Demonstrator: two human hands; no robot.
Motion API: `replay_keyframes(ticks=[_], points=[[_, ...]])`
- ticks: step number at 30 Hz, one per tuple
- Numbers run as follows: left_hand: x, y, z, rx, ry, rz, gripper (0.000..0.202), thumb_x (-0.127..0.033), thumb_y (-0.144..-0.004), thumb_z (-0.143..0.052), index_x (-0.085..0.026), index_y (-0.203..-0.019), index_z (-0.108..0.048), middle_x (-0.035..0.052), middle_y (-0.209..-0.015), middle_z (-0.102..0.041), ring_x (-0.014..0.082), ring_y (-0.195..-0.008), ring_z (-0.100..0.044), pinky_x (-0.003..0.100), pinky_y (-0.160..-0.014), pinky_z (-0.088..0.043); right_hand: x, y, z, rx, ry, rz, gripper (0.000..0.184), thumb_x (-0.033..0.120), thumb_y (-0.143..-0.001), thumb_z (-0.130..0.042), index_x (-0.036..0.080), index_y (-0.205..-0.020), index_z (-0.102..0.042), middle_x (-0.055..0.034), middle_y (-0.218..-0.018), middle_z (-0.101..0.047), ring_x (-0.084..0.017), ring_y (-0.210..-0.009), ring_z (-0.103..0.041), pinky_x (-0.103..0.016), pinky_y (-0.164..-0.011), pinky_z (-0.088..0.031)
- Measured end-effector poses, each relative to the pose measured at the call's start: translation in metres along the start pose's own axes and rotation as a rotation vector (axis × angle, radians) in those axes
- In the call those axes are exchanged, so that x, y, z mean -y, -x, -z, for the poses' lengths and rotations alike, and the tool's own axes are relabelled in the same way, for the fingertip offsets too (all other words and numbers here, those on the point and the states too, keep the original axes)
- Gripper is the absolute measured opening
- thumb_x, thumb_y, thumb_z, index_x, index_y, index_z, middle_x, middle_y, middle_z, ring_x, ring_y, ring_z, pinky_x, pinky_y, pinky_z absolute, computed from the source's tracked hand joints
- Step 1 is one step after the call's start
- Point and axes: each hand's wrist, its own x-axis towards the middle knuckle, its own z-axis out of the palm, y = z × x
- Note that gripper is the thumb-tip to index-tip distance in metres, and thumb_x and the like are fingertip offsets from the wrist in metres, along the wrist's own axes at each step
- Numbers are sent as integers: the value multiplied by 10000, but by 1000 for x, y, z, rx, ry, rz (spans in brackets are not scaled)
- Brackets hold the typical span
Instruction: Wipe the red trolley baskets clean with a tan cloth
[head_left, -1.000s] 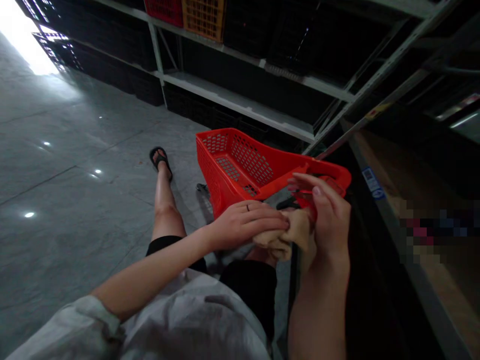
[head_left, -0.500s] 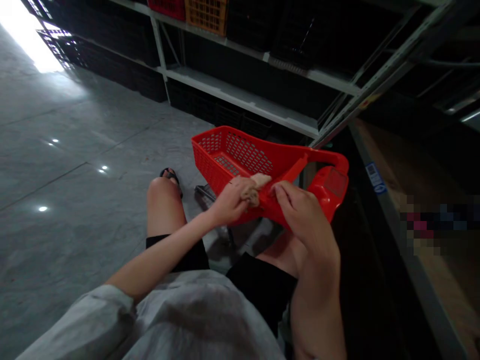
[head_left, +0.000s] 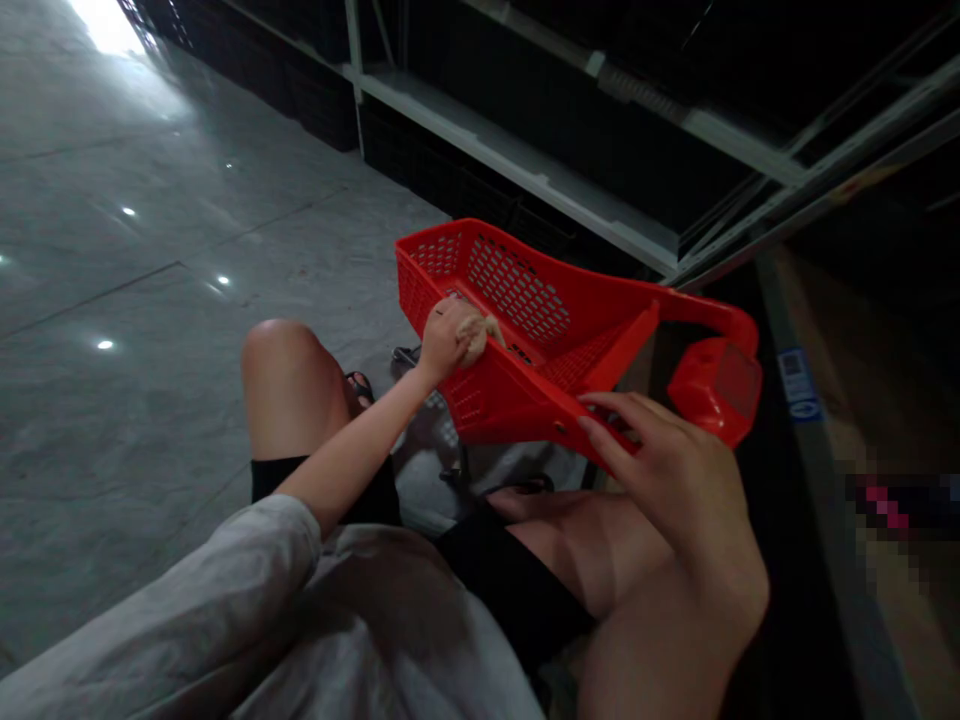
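On the far left, grey floor tiles (head_left: 112,300) stretch away with small ceiling lights mirrored in them. Nearer, a bare knee (head_left: 289,375) rises, and past it the left hand (head_left: 444,340) reaches out over the near rim of a red plastic basket (head_left: 525,340), fingers curled tight around a crumpled beige cloth (head_left: 476,335) that it presses against the basket's perforated wall. To the right, the basket tilts toward the person, its handle end (head_left: 716,385) nearest the shelving. Just below that end, the right hand (head_left: 675,480) rests with fingers spread and loosely extended, fingertips touching the basket's lower edge, pinching nothing. Behind the basket, along the far side, pale metal shelving (head_left: 525,170) runs off, dark beneath. A shelf edge with a blue label (head_left: 796,385) sits at the far right.
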Motion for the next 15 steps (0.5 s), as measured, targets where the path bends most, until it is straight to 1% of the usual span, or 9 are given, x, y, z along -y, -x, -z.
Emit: replay_keyframes(ticks=[2,4,5,7,9,10,11,13,15], points=[[6,-19,4,-27,11,31,721,-751,-998,-194,-232,-846,-672,110,-880,-709,268,-925,-673,518,-1006,-506,3,-7,0,8,-12,-5,271,377,-1000,-527,270,-1139,-734,-26,-1116,-801,-220,-880,-748,-295,-648,-444],[-15,-26,0,-95,32,85,682,-738,-1006,-230,-233,-826,-652,107,-857,-696,266,-880,-662,514,-945,-525,7,-16,-1,10,-27,-37,276,351,-1001,-510,244,-1094,-746,-46,-1077,-806,-224,-863,-744,-299,-647,-435],[-35,-24,-5,-139,47,117,666,-717,-1019,-233,-228,-846,-650,109,-874,-697,265,-889,-662,510,-929,-532,9,-21,-1,10,-28,-59,284,340,-1002,-497,234,-1068,-752,-58,-1041,-808,-224,-833,-738,-301,-641,-423],[-87,-10,-18,-155,82,110,639,-668,-1046,-224,-216,-917,-656,100,-910,-706,248,-927,-668,476,-917,-550,11,-30,-3,6,-8,-109,311,327,-1007,-470,221,-1040,-761,-78,-964,-809,-221,-758,-717,-304,-622,-387],[-136,9,-30,-151,134,78,559,-568,-1083,-225,-217,-1032,-657,77,-986,-720,208,-1014,-675,438,-1009,-536,10,-35,-5,-3,37,-159,338,329,-1009,-456,212,-1014,-773,-95,-891,-803,-218,-687,-684,-307,-602,-340],[-153,19,-36,-163,196,53,509,-549,-1085,-271,-208,-1098,-649,86,-1054,-726,211,-1082,-669,458,-1077,-506,9,-36,-5,-4,57,-177,348,334,-1009,-453,209,-1002,-778,-101,-863,-798,-216,-666,-670,-307,-597,-320],[-164,28,-40,-179,241,15,485,-541,-1085,-293,-208,-1145,-640,91,-1115,-725,213,-1147,-658,469,-1113,-489,7,-37,-6,-5,72,-191,357,340,-1008,-452,206,-986,-782,-105,-837,-792,-215,-651,-657,-308,-593,-304],[-163,44,-48,-169,322,-71,474,-567,-1069,-354,-208,-1206,-632,109,-1237,-706,233,-1275,-616,501,-1162,-460,3,-36,-6,-8,86,-207,368,361,-1005,-457,204,-965,-788,-106,-791,-778,-212,-632,-636,-307,-591,-288],[-142,62,-58,-102,349,-77,467,-595,-1039,-428,-217,-1203,-648,115,-1305,-687,253,-1346,-582,512,-1169,-464,0,-34,-4,-10,68,-205,367,390,-1001,-468,217,-1002,-791,-97,-789,-776,-208,-634,-631,-300,-595,-294]])
